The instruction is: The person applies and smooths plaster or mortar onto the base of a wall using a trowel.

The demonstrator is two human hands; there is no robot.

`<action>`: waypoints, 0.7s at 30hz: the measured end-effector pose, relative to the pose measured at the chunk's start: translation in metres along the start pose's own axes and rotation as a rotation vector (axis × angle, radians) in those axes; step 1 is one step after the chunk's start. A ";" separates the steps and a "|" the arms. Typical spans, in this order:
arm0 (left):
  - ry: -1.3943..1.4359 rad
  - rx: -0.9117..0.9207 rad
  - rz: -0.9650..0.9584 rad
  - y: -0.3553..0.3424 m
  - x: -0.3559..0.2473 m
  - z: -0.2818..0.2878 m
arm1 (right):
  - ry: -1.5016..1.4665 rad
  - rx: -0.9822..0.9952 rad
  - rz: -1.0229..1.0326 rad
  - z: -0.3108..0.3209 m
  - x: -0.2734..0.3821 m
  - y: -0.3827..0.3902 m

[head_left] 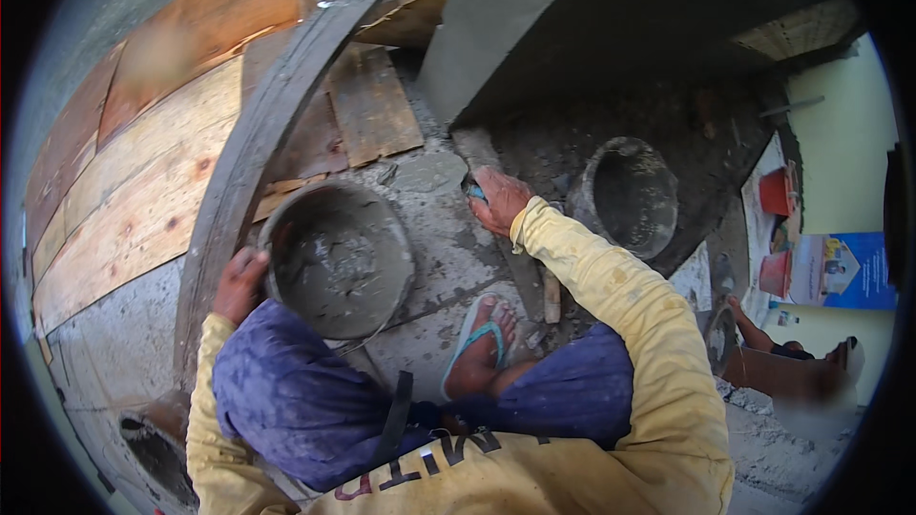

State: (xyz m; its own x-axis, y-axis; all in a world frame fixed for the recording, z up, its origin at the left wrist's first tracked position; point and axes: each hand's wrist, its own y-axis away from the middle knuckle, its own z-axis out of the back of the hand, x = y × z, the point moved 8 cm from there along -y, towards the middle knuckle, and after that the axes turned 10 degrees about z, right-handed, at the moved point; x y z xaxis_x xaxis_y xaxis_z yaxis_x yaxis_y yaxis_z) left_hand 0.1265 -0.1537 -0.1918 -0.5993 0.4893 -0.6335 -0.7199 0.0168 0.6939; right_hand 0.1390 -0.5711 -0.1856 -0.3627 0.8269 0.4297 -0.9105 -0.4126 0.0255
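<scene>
My left hand point(241, 284) is closed at the left rim of a round black bucket point(402, 229). Wet grey mortar point(334, 253) fills the lower part of this bucket, which stands in front of my left knee. Farther right, my right hand point(498, 200) is wrapped around a blue-handled trowel point(478, 193) held low by the floor. Most of the trowel's blade is hidden by the hand. Just left of it, a smooth patch of wet mortar point(427, 172) lies on the rough concrete floor, near the foot of a grey plastered wall point(501, 19).
A curved grey beam point(250, 162) runs along the left, with wooden boards point(143, 172) beyond it. An empty mortar-crusted bucket point(634, 195) stands right of my right hand. Red buckets point(776, 191) and another person point(763, 339) are at the far right. My sandalled foot point(482, 343) is between the knees.
</scene>
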 end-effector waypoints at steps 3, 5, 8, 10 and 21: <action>0.261 0.102 -0.021 0.002 0.025 0.001 | 0.058 0.119 -0.210 0.021 -0.044 0.013; 0.271 0.085 0.035 0.003 0.046 0.005 | 0.088 0.105 -0.202 0.037 -0.062 0.014; 0.286 0.059 0.078 0.006 0.066 0.007 | 0.196 0.164 -0.253 0.048 -0.091 0.016; 0.312 0.055 0.092 0.006 0.072 0.006 | 0.254 0.185 -0.308 0.053 -0.110 0.015; 0.445 0.048 0.166 0.014 0.087 0.004 | 0.332 0.303 -0.350 0.057 -0.158 -0.027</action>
State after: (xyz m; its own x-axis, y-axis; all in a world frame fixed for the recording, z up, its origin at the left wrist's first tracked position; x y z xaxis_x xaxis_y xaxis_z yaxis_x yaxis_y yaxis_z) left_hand 0.0657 -0.1079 -0.2359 -0.8044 0.0676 -0.5903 -0.5907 0.0157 0.8067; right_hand 0.2319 -0.7120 -0.2029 -0.1368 0.9897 0.0432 -0.9077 -0.1427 0.3946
